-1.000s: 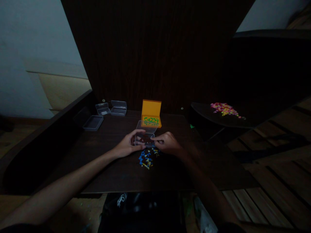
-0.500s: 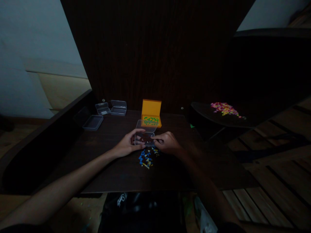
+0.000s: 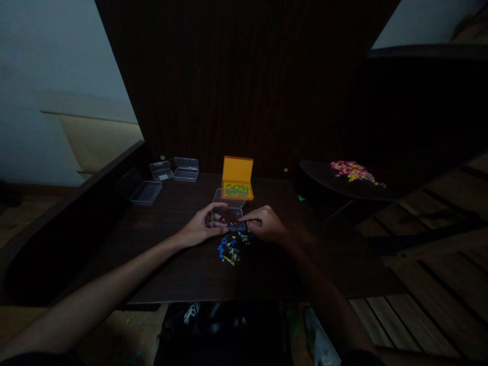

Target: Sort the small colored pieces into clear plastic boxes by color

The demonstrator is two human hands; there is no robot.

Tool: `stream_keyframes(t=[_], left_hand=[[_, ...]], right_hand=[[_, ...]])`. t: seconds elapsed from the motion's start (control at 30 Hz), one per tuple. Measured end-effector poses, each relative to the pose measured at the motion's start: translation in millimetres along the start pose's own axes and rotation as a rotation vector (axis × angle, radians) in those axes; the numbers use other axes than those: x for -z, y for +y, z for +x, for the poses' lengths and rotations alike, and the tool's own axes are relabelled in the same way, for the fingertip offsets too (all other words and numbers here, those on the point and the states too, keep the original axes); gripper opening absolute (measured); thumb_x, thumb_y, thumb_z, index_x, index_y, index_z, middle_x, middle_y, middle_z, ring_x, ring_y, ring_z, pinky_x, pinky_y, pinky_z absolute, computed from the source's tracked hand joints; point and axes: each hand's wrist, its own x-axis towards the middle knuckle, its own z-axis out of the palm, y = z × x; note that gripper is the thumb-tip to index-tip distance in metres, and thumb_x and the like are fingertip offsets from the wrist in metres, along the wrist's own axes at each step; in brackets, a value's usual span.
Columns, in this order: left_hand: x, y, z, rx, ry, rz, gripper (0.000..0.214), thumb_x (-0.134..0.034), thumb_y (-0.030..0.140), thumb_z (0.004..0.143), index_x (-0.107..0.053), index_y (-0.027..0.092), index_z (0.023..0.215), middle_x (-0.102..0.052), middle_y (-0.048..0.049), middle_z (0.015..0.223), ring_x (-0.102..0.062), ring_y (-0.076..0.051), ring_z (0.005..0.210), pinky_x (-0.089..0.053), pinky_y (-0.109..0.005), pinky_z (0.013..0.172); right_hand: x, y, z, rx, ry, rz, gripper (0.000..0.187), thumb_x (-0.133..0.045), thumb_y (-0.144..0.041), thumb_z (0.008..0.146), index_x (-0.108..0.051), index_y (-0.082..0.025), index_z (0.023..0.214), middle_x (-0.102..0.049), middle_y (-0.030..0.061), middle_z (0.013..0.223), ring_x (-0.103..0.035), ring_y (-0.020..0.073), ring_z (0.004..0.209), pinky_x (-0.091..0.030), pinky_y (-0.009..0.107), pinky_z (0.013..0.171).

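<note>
My left hand (image 3: 206, 222) grips the left side of a clear plastic box (image 3: 238, 213), thumb at its near edge and fingers round its far left side. The box's lid stands raised at the back, and a few tiny pale bits lie inside. My right hand (image 3: 263, 223) is at the box's right side, index finger reaching over the rim and the other fingers curled. Whether a small piece is between its fingertips I cannot make out. Just in front of the box lies a loose pile of small blue and yellow bricks (image 3: 230, 249).
Behind the clear box stands an open orange box (image 3: 237, 170) with green pieces. Several clear cases (image 3: 147, 193) sit at the back left of the dark table (image 3: 171, 274). Pink and yellow pieces (image 3: 354, 171) are heaped on a dark ledge to the right. A dark panel (image 3: 247, 91) rises behind.
My right hand has shifted very slightly, its index finger now pointing a little lower inside the box's right edge. My left hand and the box have stayed put.
</note>
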Motion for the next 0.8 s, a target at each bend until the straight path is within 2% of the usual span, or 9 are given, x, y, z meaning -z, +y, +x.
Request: stream_keyframes(t=[0.17,0.47,0.8], left_hand=[[0.3,0.3,0.6,-0.005,-0.004,0.011,0.067,-0.077,0.023,0.066,-0.045,0.017,0.125,-0.062,-0.004,0.096,-0.06,-0.014,0.085,-0.049,-0.036,0.083],[1.7,-0.3,1.3,-0.017,0.016,0.041,0.069,-0.077,0.024,0.066,-0.045,0.017,0.126,-0.062,-0.0037,0.095,-0.06,-0.016,0.086,-0.049,-0.036,0.083],[0.7,1.3,0.9,-0.016,0.014,0.031,0.067,-0.078,0.025,0.066,-0.046,0.018,0.125,-0.06,-0.0016,0.088,-0.059,-0.015,0.082,-0.049,-0.035,0.081]], right_hand=[[-0.8,-5.8,-0.5,-0.014,-0.093,-0.096,0.033,-0.052,-0.02,0.076,-0.076,-0.019,0.099,-0.075,0.0056,0.083,-0.063,0.014,0.064,-0.041,0.022,0.061],[3.4,-6.6,-1.2,-0.082,-0.076,-0.15,0.038,-0.055,-0.022,0.075,-0.072,-0.02,0.109,-0.068,0.0011,0.062,-0.053,0.0111,0.051,-0.034,0.022,0.056],[3.5,-12.0,-0.5,-0.085,-0.13,-0.193,0.042,-0.054,-0.024,0.074,-0.07,-0.019,0.113,-0.07,0.004,0.068,-0.055,0.0131,0.056,-0.035,0.023,0.058]])
